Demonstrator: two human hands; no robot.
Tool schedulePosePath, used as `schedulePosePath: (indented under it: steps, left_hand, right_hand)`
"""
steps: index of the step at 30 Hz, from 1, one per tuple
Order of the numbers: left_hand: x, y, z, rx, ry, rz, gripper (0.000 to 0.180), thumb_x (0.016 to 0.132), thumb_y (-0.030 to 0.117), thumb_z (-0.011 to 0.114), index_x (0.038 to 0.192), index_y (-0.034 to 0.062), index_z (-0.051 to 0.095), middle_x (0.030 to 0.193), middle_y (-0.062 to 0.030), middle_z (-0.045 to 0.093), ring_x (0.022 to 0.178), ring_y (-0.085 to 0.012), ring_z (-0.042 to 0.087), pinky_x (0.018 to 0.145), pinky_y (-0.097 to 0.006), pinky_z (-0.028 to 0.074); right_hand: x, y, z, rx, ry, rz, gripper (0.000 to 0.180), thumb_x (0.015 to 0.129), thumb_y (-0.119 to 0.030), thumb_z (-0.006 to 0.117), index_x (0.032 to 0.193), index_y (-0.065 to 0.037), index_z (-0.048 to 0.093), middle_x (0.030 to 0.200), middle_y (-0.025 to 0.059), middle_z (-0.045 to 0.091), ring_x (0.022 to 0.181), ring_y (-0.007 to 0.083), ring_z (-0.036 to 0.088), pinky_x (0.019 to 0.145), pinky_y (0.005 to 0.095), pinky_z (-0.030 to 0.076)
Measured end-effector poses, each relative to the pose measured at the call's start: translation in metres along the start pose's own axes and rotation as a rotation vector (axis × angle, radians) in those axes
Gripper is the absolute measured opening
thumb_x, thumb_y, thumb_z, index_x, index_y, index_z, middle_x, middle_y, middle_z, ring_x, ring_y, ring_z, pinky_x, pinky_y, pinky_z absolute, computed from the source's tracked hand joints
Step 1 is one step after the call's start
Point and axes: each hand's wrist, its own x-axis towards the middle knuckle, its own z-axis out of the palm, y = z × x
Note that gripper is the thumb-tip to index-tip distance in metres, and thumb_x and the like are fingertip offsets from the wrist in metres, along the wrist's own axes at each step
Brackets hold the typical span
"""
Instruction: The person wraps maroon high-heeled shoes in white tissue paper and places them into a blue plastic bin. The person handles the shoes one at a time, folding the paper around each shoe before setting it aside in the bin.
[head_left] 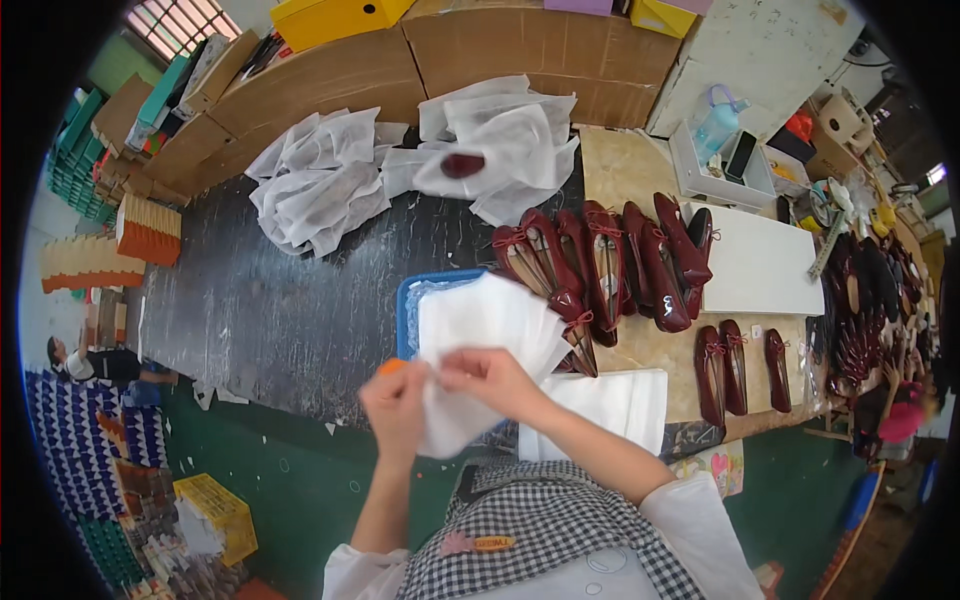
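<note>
In front of me a stack of thin white sheets point(480, 318) lies over a blue basket point(402, 312). My left hand point(397, 400) is closed at the stack's left edge, its fingers pinching the white material. A small orange piece point(392, 366) shows at its fingertips; what it is I cannot make out. My right hand point(490, 378) is beside it, fingers pinched together on the sheet's surface. To the right lie several dark red ballet flats with bows point(605, 270) in a row, close to the stack. More folded white sheets point(630, 405) rest by my right forearm.
Two heaps of shoes in thin white wrapping point(320, 185) point(510, 140) lie at the table's back, before cardboard boxes point(540, 55). Separate dark red flats point(735, 365) stand near the right front edge. A white box point(700, 165) holds a bottle and a phone. Another person point(110, 362) is far left.
</note>
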Motion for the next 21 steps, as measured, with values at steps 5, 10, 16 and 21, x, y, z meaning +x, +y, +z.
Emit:
schedulePosePath:
  steps: [5, 10, 16, 21]
  left_hand:
    - [-0.012, -0.01, 0.018, -0.066, 0.001, -0.123, 0.009, 0.082, 0.003, 0.064, 0.083, -0.0053, 0.067, 0.062, -0.0011, 0.053, 0.058, -0.0061, 0.044, 0.053, -0.023, 0.033]
    - [-0.008, -0.002, 0.031, 0.103, -0.175, -0.017, 0.01, 0.08, 0.004, 0.066, 0.084, -0.0045, 0.068, 0.06, -0.0021, 0.053, 0.056, -0.0054, 0.044, 0.05, -0.023, 0.032]
    - [-0.016, -0.01, 0.052, 0.071, -0.233, -0.148, 0.013, 0.079, 0.007, 0.068, 0.088, -0.0031, 0.069, 0.06, -0.0019, 0.054, 0.056, -0.0055, 0.044, 0.05, -0.023, 0.033]
    - [-0.039, -0.022, 0.08, -0.232, -0.339, -0.334, 0.018, 0.085, 0.013, 0.064, 0.082, -0.0041, 0.068, 0.064, 0.0025, 0.056, 0.059, -0.0046, 0.046, 0.052, -0.023, 0.036]
  right_hand:
    - [-0.051, -0.006, -0.08, -0.534, 0.379, -0.098, 0.006, 0.084, -0.006, 0.062, 0.087, -0.001, 0.065, 0.087, 0.007, 0.067, 0.076, 0.0125, 0.062, 0.072, 0.0264, 0.048]
    - [-0.053, 0.069, -0.194, -1.307, 0.802, -0.114, 0.052, 0.079, -0.012, 0.065, 0.128, -0.008, 0.048, 0.128, 0.0185, 0.047, 0.111, 0.0379, 0.046, 0.092, 0.0443, 0.039]
    - [-0.042, 0.023, -0.168, -1.19, 0.813, -0.28, 0.054, 0.078, -0.016, 0.067, 0.127, -0.006, 0.048, 0.122, 0.019, 0.051, 0.107, 0.0376, 0.048, 0.093, 0.044, 0.039]
    - [-0.075, 0.016, -0.049, -0.33, 0.238, 0.096, 0.018, 0.082, -0.018, 0.068, 0.085, -0.001, 0.062, 0.069, 0.0019, 0.059, 0.067, 0.0099, 0.052, 0.065, 0.0259, 0.044]
